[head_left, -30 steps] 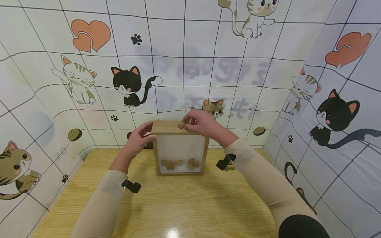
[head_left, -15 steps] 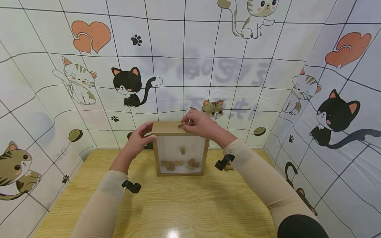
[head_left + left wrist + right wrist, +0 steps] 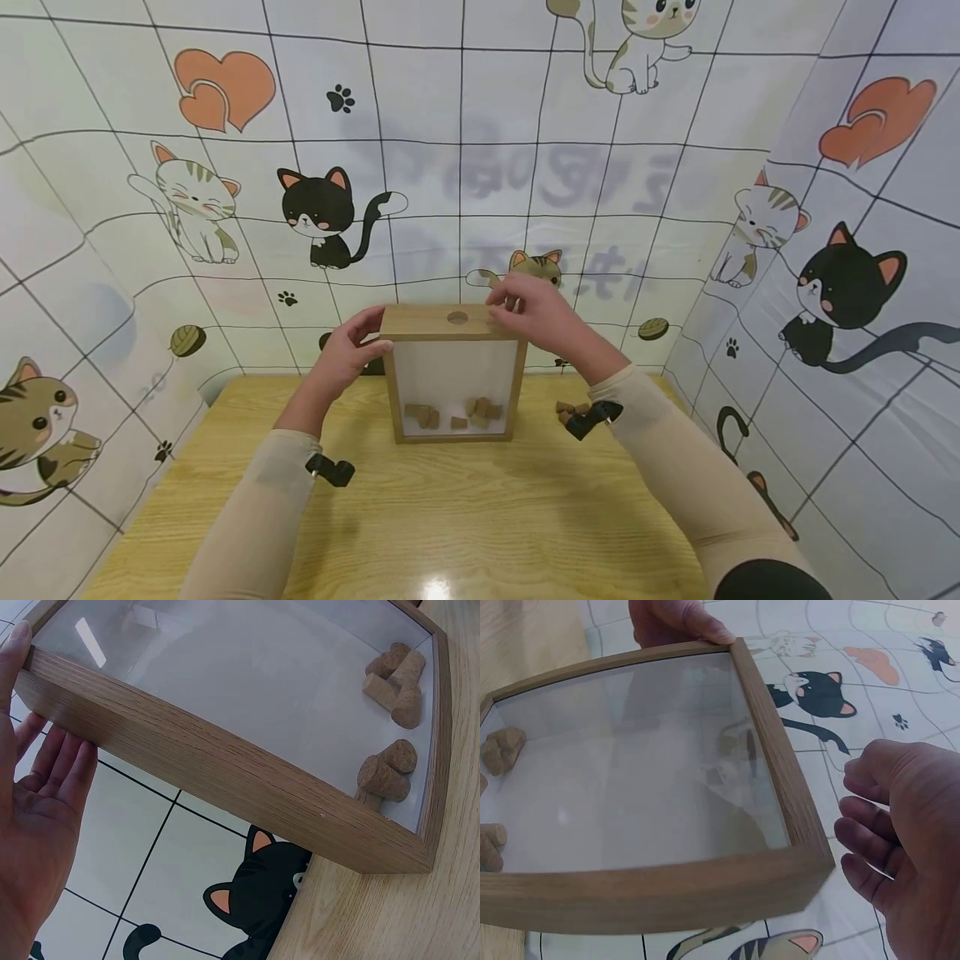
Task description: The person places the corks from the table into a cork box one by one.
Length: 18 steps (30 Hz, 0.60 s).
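A shadow box with a wooden frame [image 3: 420, 322] and a clear front stands upright on the table. Its top has a round hole [image 3: 457, 317], with nothing in it. Several wine corks [image 3: 386, 776] lie inside along the bottom, in two groups with one cork [image 3: 459, 422] between. My left hand [image 3: 345, 354] grips the upper left corner, thumb at the front edge and fingers against the side. To the right of the hole, at the box's upper right corner, is my right hand [image 3: 542, 318]. Its fingers [image 3: 870, 832] are loosely bent and hold nothing in the right wrist view.
Loose corks [image 3: 570, 410] lie on the wooden table [image 3: 450, 517] right of the box, partly hidden by the right wrist's black camera mount [image 3: 594, 418]. Behind rises a cloth backdrop [image 3: 427, 183] with a grid and cartoon cats, continuing along both sides.
A cork fell from the hole inside the box and now lies at the bottom between the groups. My right hand has moved right, off the hole. The left hand stays put.
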Each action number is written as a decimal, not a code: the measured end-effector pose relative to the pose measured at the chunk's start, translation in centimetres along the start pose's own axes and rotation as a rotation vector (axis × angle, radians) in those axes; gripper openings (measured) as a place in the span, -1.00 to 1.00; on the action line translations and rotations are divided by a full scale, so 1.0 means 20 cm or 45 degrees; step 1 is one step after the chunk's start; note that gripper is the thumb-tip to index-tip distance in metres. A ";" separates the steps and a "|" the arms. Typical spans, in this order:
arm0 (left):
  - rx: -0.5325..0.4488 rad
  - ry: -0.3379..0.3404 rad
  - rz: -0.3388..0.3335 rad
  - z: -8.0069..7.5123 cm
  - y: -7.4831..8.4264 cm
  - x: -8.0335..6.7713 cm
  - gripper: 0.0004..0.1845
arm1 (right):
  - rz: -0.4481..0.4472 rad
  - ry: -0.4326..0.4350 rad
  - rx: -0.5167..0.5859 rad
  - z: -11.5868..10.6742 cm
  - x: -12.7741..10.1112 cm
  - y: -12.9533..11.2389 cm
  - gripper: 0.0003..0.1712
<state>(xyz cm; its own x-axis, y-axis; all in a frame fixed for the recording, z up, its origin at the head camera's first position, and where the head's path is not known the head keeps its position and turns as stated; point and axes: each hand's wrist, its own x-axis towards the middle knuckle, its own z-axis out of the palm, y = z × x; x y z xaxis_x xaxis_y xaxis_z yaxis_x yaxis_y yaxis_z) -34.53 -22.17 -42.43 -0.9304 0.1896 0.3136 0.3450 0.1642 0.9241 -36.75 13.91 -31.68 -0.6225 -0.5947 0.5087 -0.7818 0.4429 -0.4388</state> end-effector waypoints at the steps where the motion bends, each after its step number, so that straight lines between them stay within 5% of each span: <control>1: 0.002 0.000 0.001 0.00 0.00 0.00 -0.23 | 0.003 0.024 -0.007 -0.01 -0.02 0.01 -0.92; 8: 0.021 -0.005 0.016 0.00 -0.01 0.00 -0.24 | 0.049 0.160 -0.007 -0.11 -0.23 0.09 -0.91; 18: 0.008 -0.005 0.003 0.00 -0.01 0.00 -0.24 | 0.377 0.116 -0.018 -0.08 -0.55 0.32 -0.83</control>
<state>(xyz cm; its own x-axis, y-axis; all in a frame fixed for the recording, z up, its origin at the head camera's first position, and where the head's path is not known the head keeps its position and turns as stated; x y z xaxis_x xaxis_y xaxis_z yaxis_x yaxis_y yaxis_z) -34.66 -22.22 -42.69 -0.9291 0.1939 0.3149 0.3480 0.1699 0.9220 -34.99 24.45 -38.98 -0.8233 -0.3765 0.4248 -0.5662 0.5976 -0.5677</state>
